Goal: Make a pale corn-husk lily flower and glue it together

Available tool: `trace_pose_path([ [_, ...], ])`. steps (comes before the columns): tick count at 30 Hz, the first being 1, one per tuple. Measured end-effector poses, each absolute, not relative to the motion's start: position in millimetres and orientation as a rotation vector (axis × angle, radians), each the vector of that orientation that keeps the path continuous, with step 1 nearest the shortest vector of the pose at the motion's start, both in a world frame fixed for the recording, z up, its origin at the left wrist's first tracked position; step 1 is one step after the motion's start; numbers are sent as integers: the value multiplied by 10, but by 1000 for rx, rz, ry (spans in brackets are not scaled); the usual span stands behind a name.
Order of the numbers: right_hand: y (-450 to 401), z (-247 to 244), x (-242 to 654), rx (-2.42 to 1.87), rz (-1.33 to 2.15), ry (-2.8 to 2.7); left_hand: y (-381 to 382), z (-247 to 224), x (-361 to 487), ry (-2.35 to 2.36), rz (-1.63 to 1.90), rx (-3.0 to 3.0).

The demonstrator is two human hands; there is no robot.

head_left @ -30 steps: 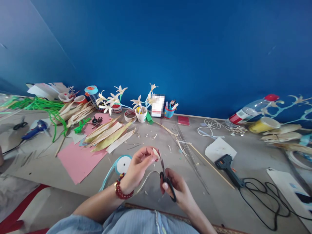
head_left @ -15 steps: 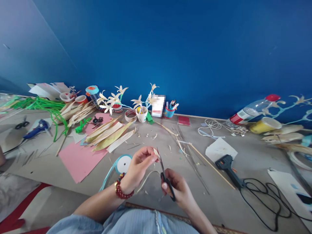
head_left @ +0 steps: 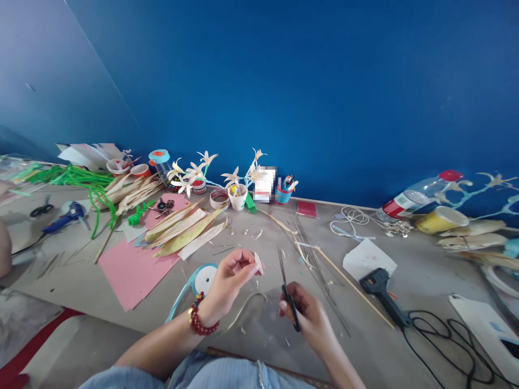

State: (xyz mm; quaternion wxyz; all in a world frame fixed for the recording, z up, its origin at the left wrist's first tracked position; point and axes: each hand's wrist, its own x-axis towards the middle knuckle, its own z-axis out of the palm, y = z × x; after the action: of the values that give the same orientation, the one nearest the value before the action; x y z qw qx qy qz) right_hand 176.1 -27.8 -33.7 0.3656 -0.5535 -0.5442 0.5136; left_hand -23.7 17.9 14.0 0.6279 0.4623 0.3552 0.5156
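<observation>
A small cream-coloured petal-shaped piece of husk point(head_left: 258, 263) is pinched between the thumb and fingers of my left hand point(head_left: 239, 273), above the middle of the grey table. My right hand point(head_left: 304, 308) grips black-handled scissors point(head_left: 289, 300) by the loops. Their blades point up and away, nearly closed, apart from the piece of husk. Beside my left wrist lies a spool of light blue ribbon point(head_left: 206, 279). A thin pale strip point(head_left: 245, 309) curves over the table between my forearms. Small cream scraps lie scattered beyond my hands.
Dried corn husks point(head_left: 182, 232) lie on pink paper point(head_left: 133, 275) to the left. Cream husk flowers stand in a paper cup point(head_left: 237, 198) at the back. Thin wires point(head_left: 320, 270) and a wooden stick point(head_left: 352, 286) lie right of centre, near a black glue gun point(head_left: 383, 294) with its cord.
The scissors in my right hand have moved right, away from the piece of husk, and their blades are no longer at it. My left hand still pinches the piece.
</observation>
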Motion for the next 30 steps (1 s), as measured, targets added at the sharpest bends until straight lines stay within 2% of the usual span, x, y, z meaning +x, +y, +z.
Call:
trace_pose_path([
  [3, -248, -366, 1843, -1545, 1191, -1532, 279, 100, -323, 898, 1075, 1132],
  [8, -233, -416, 1966, -1830, 756, -1861, 613, 11, -475, 1054, 760, 1472],
  [17, -380, -510, 2048, -2013, 356, -1966, 1095, -120, -403, 1097, 434, 1935],
  [24, -432, -449, 2115, -2008, 350, -2004, 1429, -257, -185, 1163, 174, 2169],
  [30, -455, -491, 2153, -2023, 405, -1928, 1518, -253, -134, 1185, 175, 2233],
])
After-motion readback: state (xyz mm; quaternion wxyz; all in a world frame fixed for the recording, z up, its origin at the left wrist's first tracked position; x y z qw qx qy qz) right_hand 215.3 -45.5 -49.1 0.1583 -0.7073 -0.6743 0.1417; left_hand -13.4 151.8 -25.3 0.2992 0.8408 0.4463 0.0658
